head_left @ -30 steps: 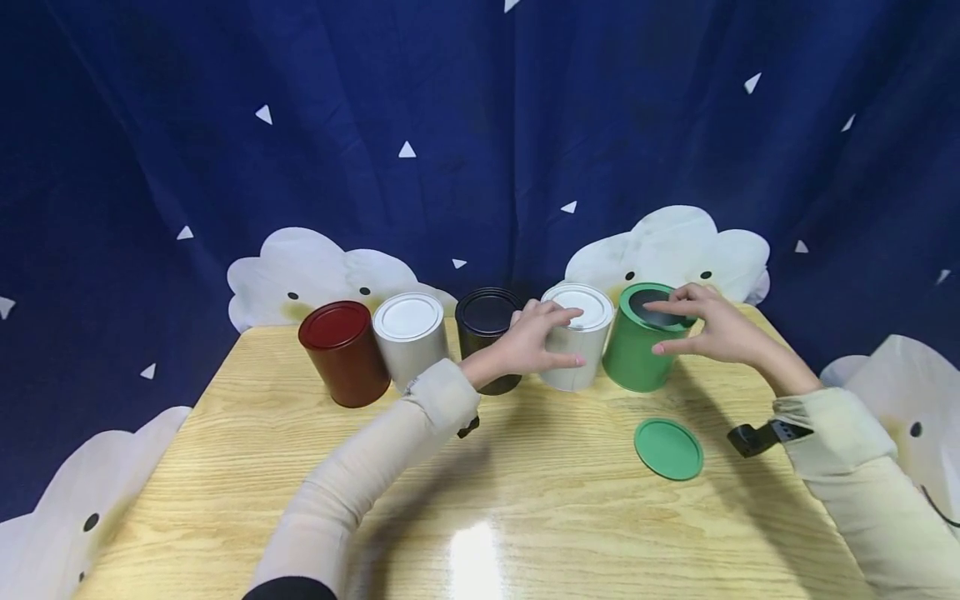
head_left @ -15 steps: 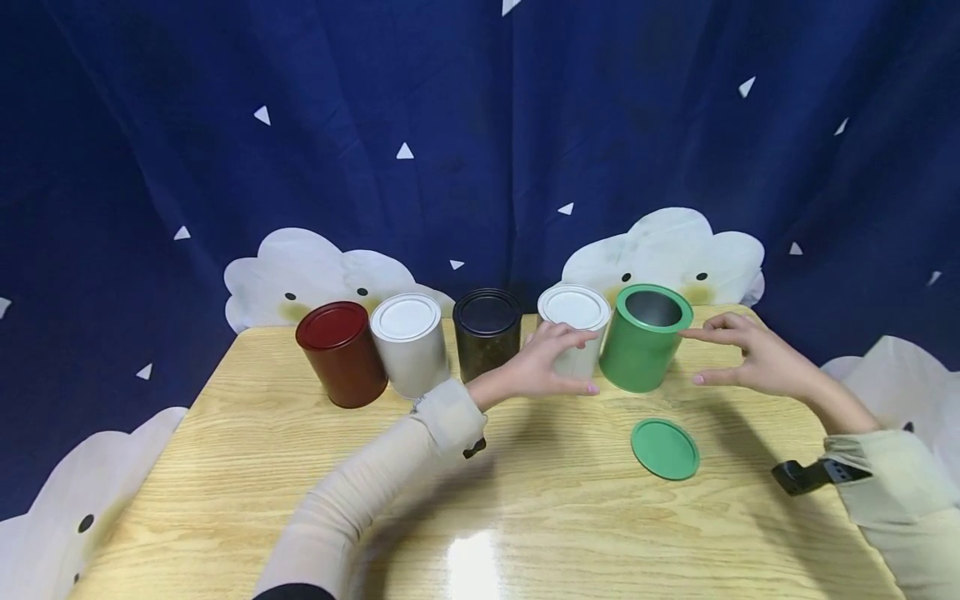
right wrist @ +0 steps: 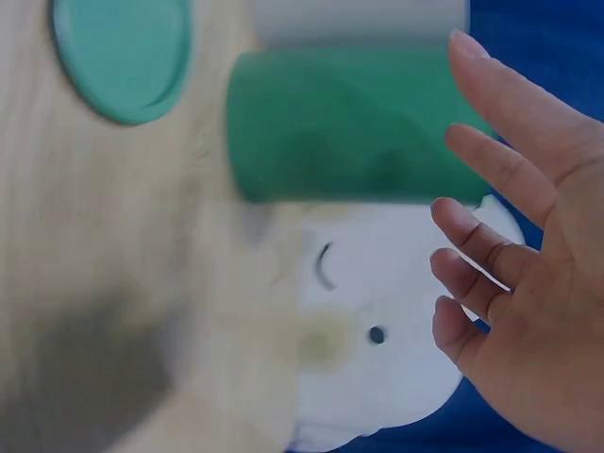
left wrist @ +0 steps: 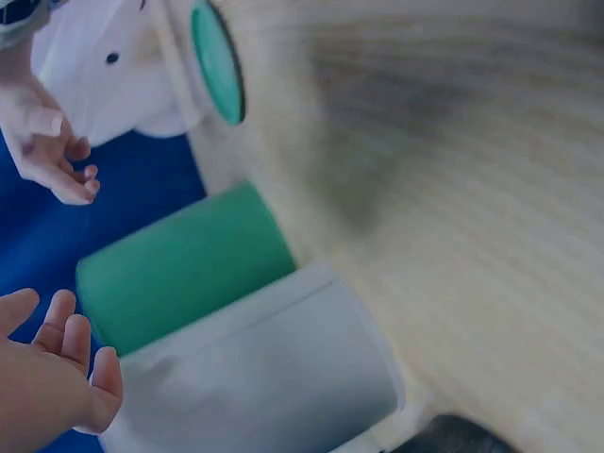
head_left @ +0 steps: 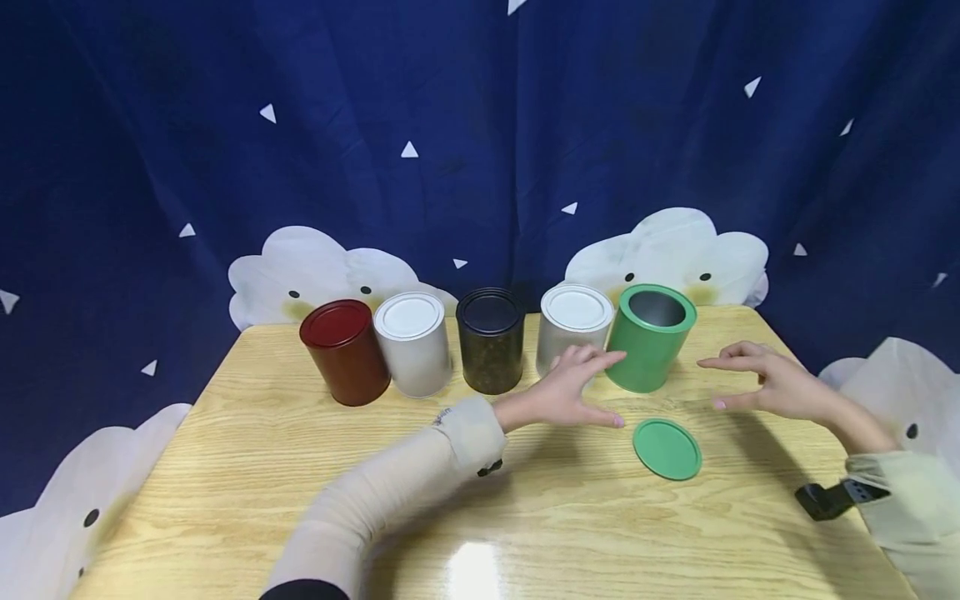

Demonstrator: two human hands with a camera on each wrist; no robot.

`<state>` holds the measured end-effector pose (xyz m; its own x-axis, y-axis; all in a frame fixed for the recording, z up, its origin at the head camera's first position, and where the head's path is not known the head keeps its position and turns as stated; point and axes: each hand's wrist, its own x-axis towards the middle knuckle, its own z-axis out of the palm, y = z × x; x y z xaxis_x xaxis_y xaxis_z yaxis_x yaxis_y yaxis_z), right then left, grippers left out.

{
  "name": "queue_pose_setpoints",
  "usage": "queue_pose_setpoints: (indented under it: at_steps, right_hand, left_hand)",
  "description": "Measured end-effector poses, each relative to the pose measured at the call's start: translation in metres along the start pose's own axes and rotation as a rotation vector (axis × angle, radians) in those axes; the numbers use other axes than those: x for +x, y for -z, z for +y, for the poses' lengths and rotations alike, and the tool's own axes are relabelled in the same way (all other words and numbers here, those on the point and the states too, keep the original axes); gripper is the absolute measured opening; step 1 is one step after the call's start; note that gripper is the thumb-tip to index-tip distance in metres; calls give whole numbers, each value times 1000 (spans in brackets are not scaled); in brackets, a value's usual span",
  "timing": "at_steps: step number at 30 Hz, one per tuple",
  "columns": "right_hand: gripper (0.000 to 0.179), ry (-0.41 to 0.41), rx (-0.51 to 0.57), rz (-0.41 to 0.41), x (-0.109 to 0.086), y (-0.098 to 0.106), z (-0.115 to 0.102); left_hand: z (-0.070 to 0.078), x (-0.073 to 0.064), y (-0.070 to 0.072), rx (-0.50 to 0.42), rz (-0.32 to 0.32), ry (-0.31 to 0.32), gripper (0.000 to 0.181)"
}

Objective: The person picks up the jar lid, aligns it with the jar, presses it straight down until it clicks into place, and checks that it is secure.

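An uncovered green can (head_left: 643, 354) stands at the right end of a row of cans, its dark inside showing. Its round green lid (head_left: 667, 449) lies flat on the table in front of it. My left hand (head_left: 566, 390) hovers in front of the right-hand white can (head_left: 574, 310), thumb and fingers spread with nothing between them. To the right of the green can, my right hand (head_left: 776, 385) is held in the air with its fingers apart and nothing in it. The right wrist view shows the right palm (right wrist: 557, 283) bare beside the green can (right wrist: 349, 127).
Further left along the back edge stand a black can (head_left: 491, 354), another white can (head_left: 412, 350) and a dark red can (head_left: 347, 358), all with lids on. A blue curtain (head_left: 480, 125) with white clouds hangs behind the wooden table (head_left: 247, 467).
My right hand has drawn back to the right, off the green can's top. My left hand has come nearer and to the right, away from the white can's lid. The cans and green lid stay put.
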<state>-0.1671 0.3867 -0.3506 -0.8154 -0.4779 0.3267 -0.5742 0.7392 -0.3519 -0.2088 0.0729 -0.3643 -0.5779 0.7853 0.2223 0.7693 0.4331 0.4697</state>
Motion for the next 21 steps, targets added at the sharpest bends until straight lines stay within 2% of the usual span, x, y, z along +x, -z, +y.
queue_pose_setpoints:
  at_steps: [6,12,15,17,21]
  right_hand:
    - [55,-32,62,-72,-18,-17,17]
    - [61,-46,195,-205,-33,-38,28]
    - [68,-16,276,-270,-38,-49,32]
    - [73,1,299,-289,-40,-55,34]
    - [79,49,251,-282,-40,-65,35]
  left_hand:
    - [-2,3,-22,32,-83,15,88]
    - [-7,4,-33,90,-143,27,88]
    - [-10,8,-38,119,-167,28,88]
    - [-11,11,-43,135,-207,35,90]
    - [-13,16,-51,133,-297,85,93]
